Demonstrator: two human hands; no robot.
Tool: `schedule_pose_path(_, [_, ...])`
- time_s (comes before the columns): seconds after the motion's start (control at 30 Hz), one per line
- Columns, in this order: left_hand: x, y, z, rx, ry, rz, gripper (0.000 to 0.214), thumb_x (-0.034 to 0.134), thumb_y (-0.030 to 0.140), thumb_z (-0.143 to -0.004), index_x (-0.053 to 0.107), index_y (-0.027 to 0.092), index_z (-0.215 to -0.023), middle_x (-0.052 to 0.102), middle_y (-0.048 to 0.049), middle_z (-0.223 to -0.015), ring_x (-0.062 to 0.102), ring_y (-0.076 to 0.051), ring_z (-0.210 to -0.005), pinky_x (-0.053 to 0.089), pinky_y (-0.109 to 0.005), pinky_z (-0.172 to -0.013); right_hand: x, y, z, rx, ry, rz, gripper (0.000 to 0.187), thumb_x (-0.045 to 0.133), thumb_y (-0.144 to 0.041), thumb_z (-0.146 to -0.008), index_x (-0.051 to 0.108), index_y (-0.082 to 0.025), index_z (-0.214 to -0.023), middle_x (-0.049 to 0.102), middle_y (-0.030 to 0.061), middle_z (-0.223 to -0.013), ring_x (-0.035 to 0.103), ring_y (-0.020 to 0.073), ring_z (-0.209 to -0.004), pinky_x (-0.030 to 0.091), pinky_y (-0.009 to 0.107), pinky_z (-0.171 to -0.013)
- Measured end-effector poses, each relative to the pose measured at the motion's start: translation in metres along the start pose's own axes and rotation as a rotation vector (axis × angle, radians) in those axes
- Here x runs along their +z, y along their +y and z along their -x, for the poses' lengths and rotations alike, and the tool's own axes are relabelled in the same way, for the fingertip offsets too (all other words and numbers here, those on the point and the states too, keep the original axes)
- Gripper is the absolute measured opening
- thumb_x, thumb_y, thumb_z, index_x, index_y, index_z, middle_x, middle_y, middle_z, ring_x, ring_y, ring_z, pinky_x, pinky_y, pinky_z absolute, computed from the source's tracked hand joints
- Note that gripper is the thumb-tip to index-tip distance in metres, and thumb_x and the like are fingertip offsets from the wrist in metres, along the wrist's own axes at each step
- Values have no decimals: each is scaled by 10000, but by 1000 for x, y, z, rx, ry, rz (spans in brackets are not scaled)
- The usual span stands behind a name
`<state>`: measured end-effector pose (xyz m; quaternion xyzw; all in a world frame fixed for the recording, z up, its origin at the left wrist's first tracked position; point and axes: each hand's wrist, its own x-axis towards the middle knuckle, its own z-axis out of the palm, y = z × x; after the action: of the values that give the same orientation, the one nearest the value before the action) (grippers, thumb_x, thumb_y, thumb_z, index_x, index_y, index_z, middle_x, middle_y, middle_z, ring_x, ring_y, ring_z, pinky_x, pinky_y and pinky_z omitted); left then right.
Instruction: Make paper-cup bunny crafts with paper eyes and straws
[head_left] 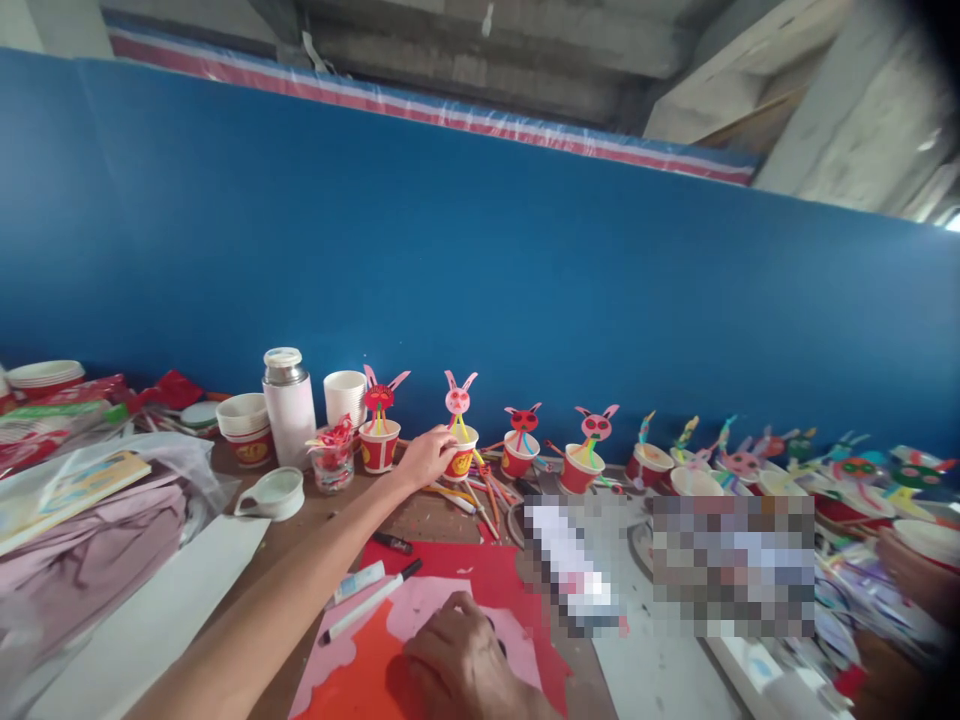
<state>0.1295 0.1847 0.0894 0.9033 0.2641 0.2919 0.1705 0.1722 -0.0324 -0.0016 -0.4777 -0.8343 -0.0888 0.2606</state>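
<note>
My left hand [429, 456] reaches to the back of the table, its fingers closed on the side of a red and white paper cup [465, 458]. In that cup stands a pink paper rabbit head [457, 400] on yellow-green stems. My right hand [461, 655] rests curled over pink paper [517, 630] and orange-red paper [352, 670]. Something dark shows by its fingers, too hidden to name. Left of it lies a white marker [367, 605] with a black cap. A red sheet [465, 560] lies under the pink one.
Similar cups with paper animal heads, such as a red one [379, 445], line the blue wall [480, 270]. A thermos [290, 415], a small white cup [277, 493] and a plastic bag [187, 470] are at left. Coloured pens [487, 500] lie behind the paper; blurred-out items are at right.
</note>
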Motion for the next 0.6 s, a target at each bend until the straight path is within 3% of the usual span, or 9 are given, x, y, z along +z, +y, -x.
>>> schedule_pose_path(0.2, [-27,13,26,44,52,-37,155,504,209,-881,657,190,-876,658,-30,-951,632,-145,-870,477,-236,-812,-9,-7,-4,0,8,28,197,544,-231,-824,538,-191,-632,542,-19,-528,493,120,-545,349,275,-636])
schedule_pose_path(0.43, [-53,-18,94,-55,88,-183,204,466,264,-890,657,199,-916,683,-54,-1022,647,-190,-924,483,-265,-822,-13,-7,1,-3,-58,5,124,518,-160,-822,566,-188,-712,585,-9,-606,521,126,-614,331,278,-667])
schedule_pose_path(0.6, [-53,-27,111,-136,99,-287,233,447,262,-888,662,196,-947,673,-73,-1101,657,-215,-932,494,-291,-808,-13,-10,1,26,-61,6,128,511,-144,-826,569,-190,-722,582,-8,-618,516,125,-614,328,279,-673])
